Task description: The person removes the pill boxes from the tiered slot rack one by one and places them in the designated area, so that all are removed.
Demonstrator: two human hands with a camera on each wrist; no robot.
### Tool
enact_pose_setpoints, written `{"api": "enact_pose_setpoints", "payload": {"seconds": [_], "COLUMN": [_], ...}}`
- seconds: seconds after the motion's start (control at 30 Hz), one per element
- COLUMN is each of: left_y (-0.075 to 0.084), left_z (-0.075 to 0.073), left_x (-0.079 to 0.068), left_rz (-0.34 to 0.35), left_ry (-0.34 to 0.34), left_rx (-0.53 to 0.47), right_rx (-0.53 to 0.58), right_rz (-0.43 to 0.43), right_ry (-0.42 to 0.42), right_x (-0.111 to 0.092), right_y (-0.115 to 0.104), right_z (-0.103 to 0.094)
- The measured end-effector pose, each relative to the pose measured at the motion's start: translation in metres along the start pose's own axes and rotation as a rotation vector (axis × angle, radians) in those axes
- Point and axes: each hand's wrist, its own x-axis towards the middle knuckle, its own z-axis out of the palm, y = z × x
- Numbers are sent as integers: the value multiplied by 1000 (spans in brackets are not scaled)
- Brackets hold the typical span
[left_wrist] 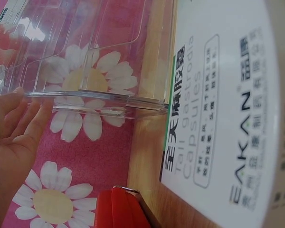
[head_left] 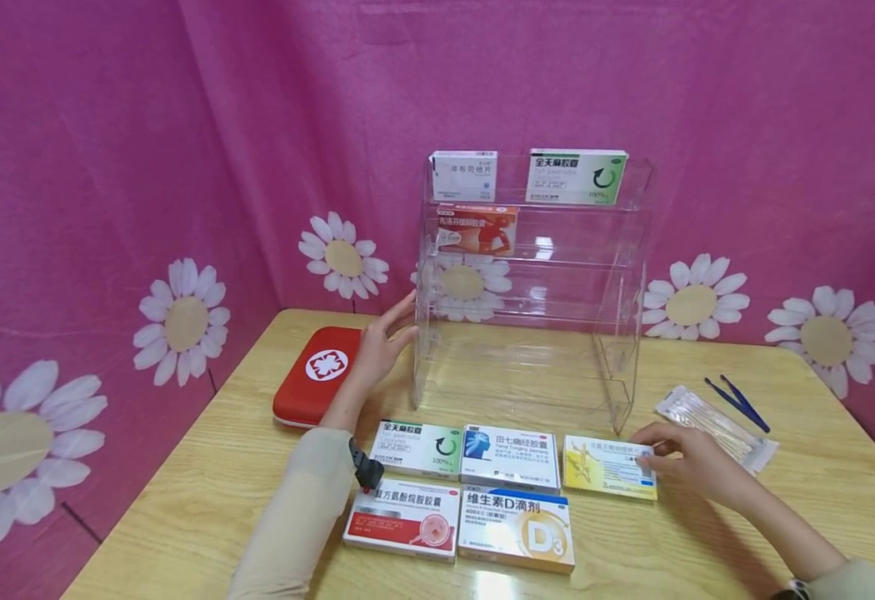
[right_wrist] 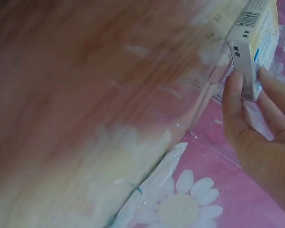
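My right hand point(head_left: 696, 460) pinches the right end of a yellow-and-white medicine box point(head_left: 604, 469). In the right wrist view, thumb and fingers sit on either side of that box point(right_wrist: 249, 52). With its fingers extended, my left hand point(head_left: 380, 354) touches the left side of a clear tiered display rack point(head_left: 512, 392); the left wrist view shows the fingertips at the side panel's edge point(left_wrist: 85, 95). The rack's top tier bears a white box point(head_left: 464, 179) and a green-and-white box point(head_left: 576, 177). An orange box point(head_left: 477, 231) stands one tier lower.
Medicine boxes lie in two rows before the rack: green-and-white point(head_left: 417, 448), blue-and-white point(head_left: 511, 457), red-and-white point(head_left: 403, 518) and vitamin D point(head_left: 516, 529). A red first-aid case point(head_left: 317, 375) lies left. Packed cotton swabs point(head_left: 715, 425) and blue tweezers point(head_left: 741, 407) lie right. A pink curtain hangs behind.
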Motion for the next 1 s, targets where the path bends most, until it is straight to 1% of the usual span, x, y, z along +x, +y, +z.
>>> {"api": "enact_pose_setpoints", "payload": {"seconds": [0.13,0.23,0.3,0.37,0.43,0.6,0.87,1.0], "left_y": [1,0,0,0,-1,-1,-2,-2], "left_z": [0,1,1,1,1,1,1,2], "left_x": [0,0,0,0,0,1,0,0], "left_rz": [-1,11,20,29,33,35,11,15], "left_ry": [2,5,7,9,9,11,16,12], "left_rx": [4,-4,-9,-15,-13,-9,-8,-9], "right_rx": [2,33,55,71,59,-18,-71,-111], "right_rz": [56,84,85,83,93,97,35,29], "right_ry": [-68,-115,-140,-146,-141,-110,-76,-5], "right_x": [2,4,5,6,6,7,7,6], "right_y": [-1,0,0,0,0,-2,-2,-4], "right_z": [1,2,2,2,2,6,9,8]}}
